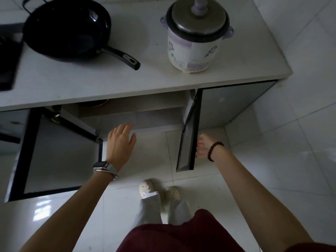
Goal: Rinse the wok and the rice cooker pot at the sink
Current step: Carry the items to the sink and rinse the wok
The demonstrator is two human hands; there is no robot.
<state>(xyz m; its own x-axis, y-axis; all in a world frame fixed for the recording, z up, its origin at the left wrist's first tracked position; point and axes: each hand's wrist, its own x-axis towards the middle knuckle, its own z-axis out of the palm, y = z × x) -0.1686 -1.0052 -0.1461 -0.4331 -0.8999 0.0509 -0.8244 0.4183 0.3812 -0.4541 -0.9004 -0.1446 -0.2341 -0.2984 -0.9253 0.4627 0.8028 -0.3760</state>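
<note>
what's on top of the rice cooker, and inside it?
A metal lid with a purple knob sits on the rice cooker. It covers the opening, so the inner pot and any contents cannot be seen.

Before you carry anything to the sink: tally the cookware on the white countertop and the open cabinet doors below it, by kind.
Black long-handled wok: 1
White-and-lilac rice cooker with metal lid: 1
Open dark-framed cabinet doors: 2, left and right
Total: 4
</note>
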